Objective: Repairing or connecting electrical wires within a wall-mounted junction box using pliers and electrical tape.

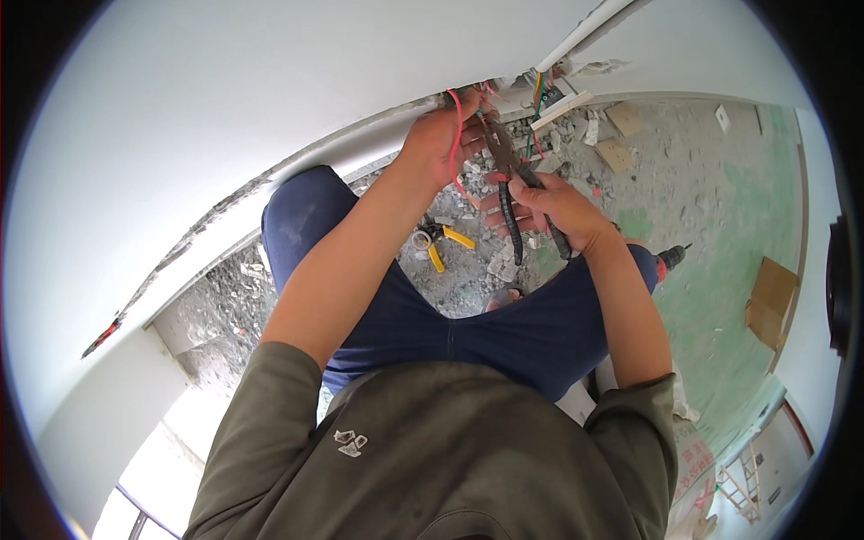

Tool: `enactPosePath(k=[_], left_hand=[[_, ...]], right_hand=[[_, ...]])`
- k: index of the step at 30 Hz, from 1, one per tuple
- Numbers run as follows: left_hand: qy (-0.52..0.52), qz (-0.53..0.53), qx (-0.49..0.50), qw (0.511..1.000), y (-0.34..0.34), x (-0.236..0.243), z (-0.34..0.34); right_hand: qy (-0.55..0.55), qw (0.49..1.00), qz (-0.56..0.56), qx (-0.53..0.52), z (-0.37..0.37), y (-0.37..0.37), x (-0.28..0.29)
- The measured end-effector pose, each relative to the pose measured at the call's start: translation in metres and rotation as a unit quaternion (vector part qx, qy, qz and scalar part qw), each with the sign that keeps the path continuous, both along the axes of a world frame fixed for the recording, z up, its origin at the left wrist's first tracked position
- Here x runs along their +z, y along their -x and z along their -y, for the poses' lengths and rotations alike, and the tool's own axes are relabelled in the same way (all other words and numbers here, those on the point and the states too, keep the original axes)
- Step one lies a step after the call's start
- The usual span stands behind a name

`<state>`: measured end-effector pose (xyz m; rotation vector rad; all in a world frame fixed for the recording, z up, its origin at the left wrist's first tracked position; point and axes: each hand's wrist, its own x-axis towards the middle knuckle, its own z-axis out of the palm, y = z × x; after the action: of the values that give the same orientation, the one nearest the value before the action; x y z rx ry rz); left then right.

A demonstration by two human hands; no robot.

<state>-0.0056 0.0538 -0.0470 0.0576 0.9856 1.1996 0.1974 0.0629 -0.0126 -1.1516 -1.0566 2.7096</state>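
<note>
My left hand point(445, 135) grips thin wires at an opening low in the white wall, with a red wire point(456, 148) looping down beside it. In my right hand point(558, 207) are dark pliers point(502, 144) with taped black handles spread apart, their head raised to the wires by my left fingers. Right of them, colored wires point(538, 94) come down by a recessed box point(553, 95) with a pale frame. Yellow-handled wire strippers point(456, 237) lie on the rubble floor between my knees, beside a pale roll point(421, 239).
The white wall point(270, 90) runs close ahead and left, with a cut channel. Broken plaster point(225, 315) covers the floor. A tool resembling a drill point(670, 256) lies by my right knee. Cardboard pieces point(769, 301) lean at right; a ladder point(745, 481) stands at lower right.
</note>
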Motion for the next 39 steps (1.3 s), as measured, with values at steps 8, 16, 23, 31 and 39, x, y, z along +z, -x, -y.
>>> enactPosePath(k=[8, 16, 23, 31, 39], left_hand=[[-0.018, 0.004, -0.012, 1.0, -0.001, -0.002, 0.0], [-0.016, 0.01, -0.009, 1.0, -0.001, -0.001, 0.001], [-0.014, 0.005, -0.008, 1.0, 0.0, -0.001, -0.001], [-0.017, 0.046, -0.006, 0.999, 0.001, -0.005, -0.004], [-0.018, 0.023, -0.012, 1.0, 0.0, -0.005, 0.0]], right_hand=[[0.009, 1.0, 0.021, -0.013, 0.007, 0.005, 0.007], [0.043, 0.999, 0.0, -0.01, 0.002, 0.003, 0.006], [0.095, 0.994, -0.045, -0.037, 0.009, 0.005, 0.003], [0.385, 0.806, -0.373, -0.252, 0.066, 0.054, -0.006], [0.177, 0.952, -0.176, -0.178, 0.048, 0.028, -0.009]])
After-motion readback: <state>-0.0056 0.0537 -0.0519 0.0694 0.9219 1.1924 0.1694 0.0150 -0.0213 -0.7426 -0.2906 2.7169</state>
